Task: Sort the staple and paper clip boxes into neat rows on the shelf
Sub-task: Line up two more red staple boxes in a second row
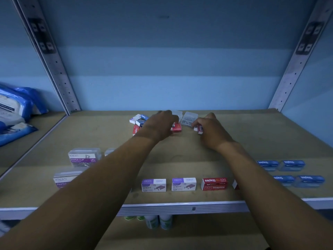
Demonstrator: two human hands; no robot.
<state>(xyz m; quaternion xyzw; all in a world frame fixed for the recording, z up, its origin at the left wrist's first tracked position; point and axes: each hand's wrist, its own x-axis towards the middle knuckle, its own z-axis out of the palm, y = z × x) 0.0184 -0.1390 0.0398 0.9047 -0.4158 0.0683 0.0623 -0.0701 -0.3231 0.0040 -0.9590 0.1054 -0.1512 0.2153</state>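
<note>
Wide wooden shelf (243, 134) between perforated metal uprights, blue wall behind; blue plastic packs (16, 112) on the neighbouring bay at far left. Both bare forearms stretched to the back of the board. Left hand (158, 126) curled over a red staple box (176, 127), fingers bent onto it, grip partly hidden by the knuckles. Right hand (210, 129) pinching a small red-and-white box (198, 129) between thumb and curled fingers. Just behind, two clear plastic boxes (189, 118) side by side; left of the hands a loose cluster of blue-and-white staple boxes (139, 119) and another red one (136, 129). Near the front edge, sorted rows: clear paper clip boxes (83, 157) at left, two purple staple boxes (153, 185), a red Staples box (214, 184), blue boxes (292, 165) at right
</note>
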